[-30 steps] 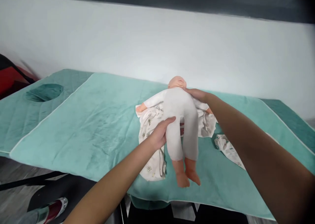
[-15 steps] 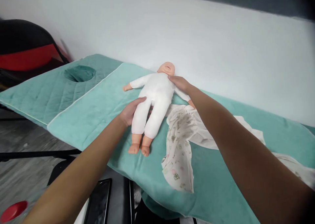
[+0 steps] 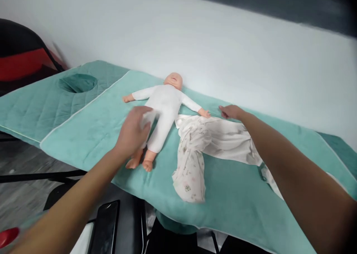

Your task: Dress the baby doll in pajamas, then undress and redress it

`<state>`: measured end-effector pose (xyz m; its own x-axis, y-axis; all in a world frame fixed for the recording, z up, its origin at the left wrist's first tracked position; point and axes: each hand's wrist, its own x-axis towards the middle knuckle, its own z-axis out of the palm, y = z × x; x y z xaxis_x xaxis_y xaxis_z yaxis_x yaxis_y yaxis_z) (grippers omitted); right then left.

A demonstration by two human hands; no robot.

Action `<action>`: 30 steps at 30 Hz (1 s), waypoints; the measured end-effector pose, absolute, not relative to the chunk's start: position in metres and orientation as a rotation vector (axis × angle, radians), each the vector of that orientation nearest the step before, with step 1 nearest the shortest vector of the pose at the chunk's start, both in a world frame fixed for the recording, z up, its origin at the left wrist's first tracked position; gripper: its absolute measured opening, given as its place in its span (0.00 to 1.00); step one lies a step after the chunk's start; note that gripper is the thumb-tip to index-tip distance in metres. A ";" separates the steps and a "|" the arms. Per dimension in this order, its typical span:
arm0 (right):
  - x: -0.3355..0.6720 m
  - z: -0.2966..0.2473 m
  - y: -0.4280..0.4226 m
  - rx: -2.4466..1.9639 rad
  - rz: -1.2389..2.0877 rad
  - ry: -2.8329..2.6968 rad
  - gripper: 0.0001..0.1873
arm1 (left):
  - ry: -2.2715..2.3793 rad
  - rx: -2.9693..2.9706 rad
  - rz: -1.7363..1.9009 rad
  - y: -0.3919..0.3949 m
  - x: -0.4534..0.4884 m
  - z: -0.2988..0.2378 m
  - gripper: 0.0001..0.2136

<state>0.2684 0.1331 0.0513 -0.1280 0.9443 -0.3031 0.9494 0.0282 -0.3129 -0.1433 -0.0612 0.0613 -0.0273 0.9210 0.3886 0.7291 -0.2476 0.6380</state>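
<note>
The left hand has its grip spread, thumb and fingers apart over one leg of the soft doll in white cloth with peach-coloured head, hands and feet; blur hides whether they touch. The right hand is loosely curled beyond the doll's right-side arm with nothing visible in it; I cannot tell how far it is closed. The one doll lies on its back, head far, feet near, apparently set down. Right of it, one crumpled white garment with small printed figures lies off the doll, not yet folded or straightened. More printed white cloth shows beside the right forearm, perhaps a second piece. All rest on one teal, plush-covered bed.
</note>
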 end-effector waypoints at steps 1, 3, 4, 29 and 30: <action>0.285 0.054 0.118 2.064 -0.645 2.226 0.34 | 1.584 2.239 0.985 -0.073 -0.133 0.066 0.22; 0.305 0.059 0.087 2.052 -0.626 2.231 0.30 | 1.261 2.564 0.632 -0.091 -0.109 0.068 0.26; 0.308 0.062 0.071 2.023 -0.638 2.249 0.27 | 1.164 2.658 0.498 -0.096 -0.096 0.065 0.29; 0.302 0.072 -0.206 1.784 -2.002 2.688 0.22 | 1.132 1.720 1.277 -0.225 0.110 0.090 0.21; 0.299 0.063 -0.209 1.812 -2.224 2.623 0.20 | 1.131 1.704 1.251 -0.229 0.107 0.079 0.26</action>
